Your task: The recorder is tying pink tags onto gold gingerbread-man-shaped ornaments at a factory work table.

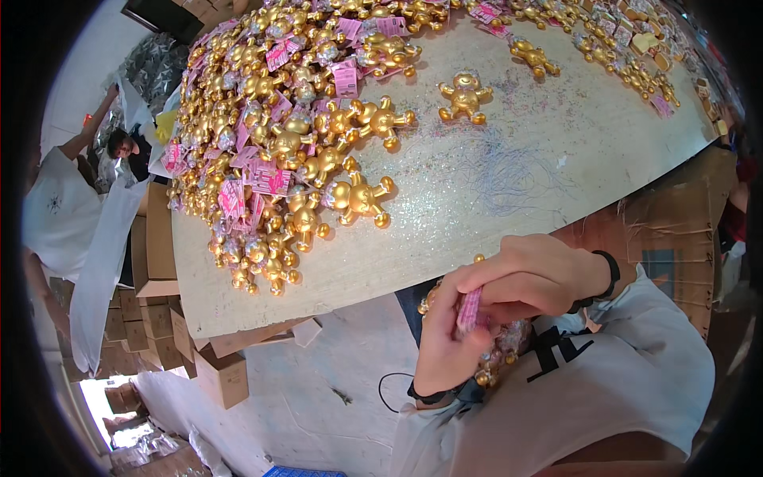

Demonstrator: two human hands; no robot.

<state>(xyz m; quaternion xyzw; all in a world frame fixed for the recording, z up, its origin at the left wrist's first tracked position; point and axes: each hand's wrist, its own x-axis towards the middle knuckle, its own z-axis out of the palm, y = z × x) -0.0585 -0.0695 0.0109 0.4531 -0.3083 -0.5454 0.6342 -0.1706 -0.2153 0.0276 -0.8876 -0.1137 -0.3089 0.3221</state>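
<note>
My left hand (447, 338) is closed around a small pink printed tag (470, 310), in front of my body below the table's near edge. My right hand (528, 270) meets it from the right, its fingers curled over the top of the tag and the left fingers. What the right fingertips pinch is hidden. Beneath both hands, at my lap, lie shiny gold bear figures (494, 367), partly covered by my hands and sleeve. A single gold bear figure (464, 98) lies on the pale table (413, 246), beyond my hands.
A big heap of gold bear figures with pink tags (270, 151) covers the table's left side. Loose thread (509, 175) and glitter lie mid-table. More trinkets (636, 40) are at the far right. Cardboard boxes (221, 377) stand at left, near another person (67, 207) holding white sheeting.
</note>
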